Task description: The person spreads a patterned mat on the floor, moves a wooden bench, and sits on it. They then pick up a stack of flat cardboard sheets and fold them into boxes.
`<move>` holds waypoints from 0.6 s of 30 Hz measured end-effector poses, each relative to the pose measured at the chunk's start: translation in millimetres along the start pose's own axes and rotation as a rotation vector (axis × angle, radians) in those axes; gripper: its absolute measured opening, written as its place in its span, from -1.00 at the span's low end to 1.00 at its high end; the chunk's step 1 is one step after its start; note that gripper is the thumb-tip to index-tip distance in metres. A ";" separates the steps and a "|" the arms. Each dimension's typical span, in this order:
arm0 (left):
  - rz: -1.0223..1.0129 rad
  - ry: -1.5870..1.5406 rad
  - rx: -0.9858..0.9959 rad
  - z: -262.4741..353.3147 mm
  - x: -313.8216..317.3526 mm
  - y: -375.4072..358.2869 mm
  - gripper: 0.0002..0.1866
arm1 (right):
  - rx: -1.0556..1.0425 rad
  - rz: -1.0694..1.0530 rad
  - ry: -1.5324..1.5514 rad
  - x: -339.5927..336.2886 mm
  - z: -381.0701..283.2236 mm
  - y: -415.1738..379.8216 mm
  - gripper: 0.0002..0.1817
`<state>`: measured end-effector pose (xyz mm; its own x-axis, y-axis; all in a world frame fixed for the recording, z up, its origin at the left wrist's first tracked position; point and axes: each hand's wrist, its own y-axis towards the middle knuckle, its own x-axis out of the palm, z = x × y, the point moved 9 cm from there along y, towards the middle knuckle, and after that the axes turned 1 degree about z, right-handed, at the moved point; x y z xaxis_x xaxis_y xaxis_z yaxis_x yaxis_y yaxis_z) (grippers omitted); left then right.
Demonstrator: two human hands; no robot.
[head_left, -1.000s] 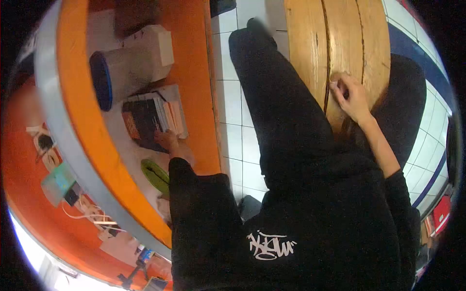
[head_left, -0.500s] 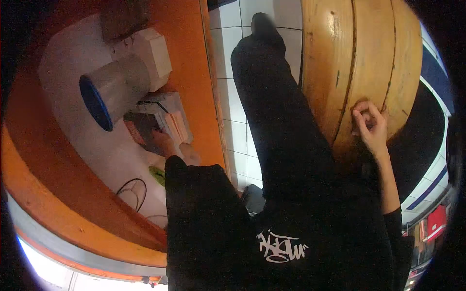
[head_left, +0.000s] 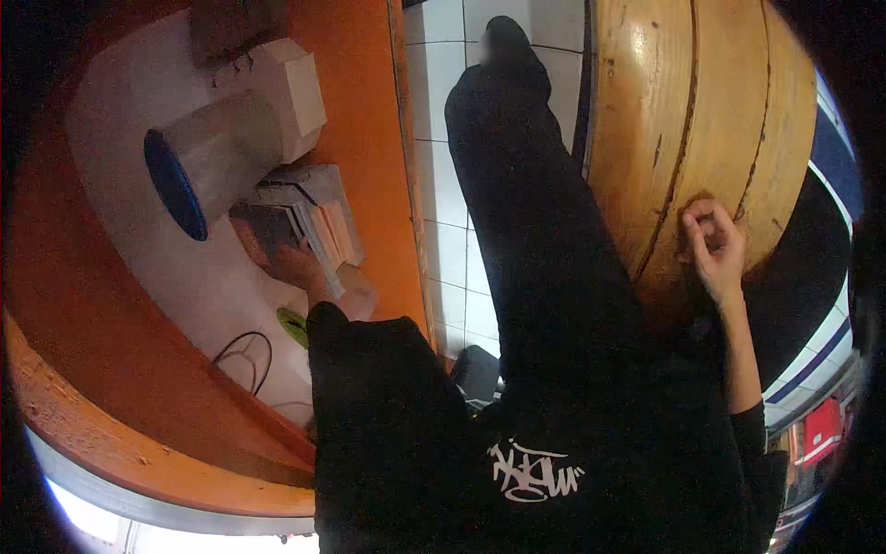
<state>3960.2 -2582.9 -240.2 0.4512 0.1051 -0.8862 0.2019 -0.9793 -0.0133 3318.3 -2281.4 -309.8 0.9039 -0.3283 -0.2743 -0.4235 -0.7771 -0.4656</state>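
Inside the orange-edged shelf on the left, my left hand (head_left: 301, 265) is closed at a dark-covered book (head_left: 257, 231), its fingers on the cover and partly hidden in shadow. That book is at the near side of a row of books (head_left: 325, 188) with pale page edges. My right hand (head_left: 718, 245) rests over the wooden table (head_left: 646, 120) with its fingers curled in toward the thumb, and nothing shows in them.
Beside the books lies a pale cylinder with a blue end (head_left: 175, 185), against a white box (head_left: 300, 102). A green round item (head_left: 293, 327) and a black cable (head_left: 247, 355) are nearer me. My outstretched leg (head_left: 517, 185) lies between shelf and table over white floor tiles (head_left: 438, 185).
The view has shifted slightly. My left hand stays at the dark book, which now shows more clearly. My right hand's fingers have drawn closer together over the table.
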 end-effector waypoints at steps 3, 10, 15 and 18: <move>0.031 0.040 0.042 5.7 -3.5 -0.5 -0.53 | -0.004 0.005 -0.002 0.2 -9.0 0.2 -0.98; -0.060 -0.012 0.109 2.7 11.5 8.0 -0.56 | 0.022 -0.002 0.015 0.5 -3.5 -0.1 -0.97; -0.056 -0.033 0.081 -1.1 13.7 9.6 -0.57 | -0.110 0.025 -0.119 -1.7 -16.2 0.8 -0.97; -0.041 -0.051 0.107 2.7 13.1 10.1 -0.58 | -0.081 0.035 -0.120 -2.1 -10.2 -0.1 -0.98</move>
<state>3965.9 -2591.9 -253.2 0.3986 0.1395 -0.9065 0.1242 -0.9875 -0.0974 3317.1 -2286.1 -300.6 0.8729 -0.2930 -0.3901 -0.4440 -0.8085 -0.3862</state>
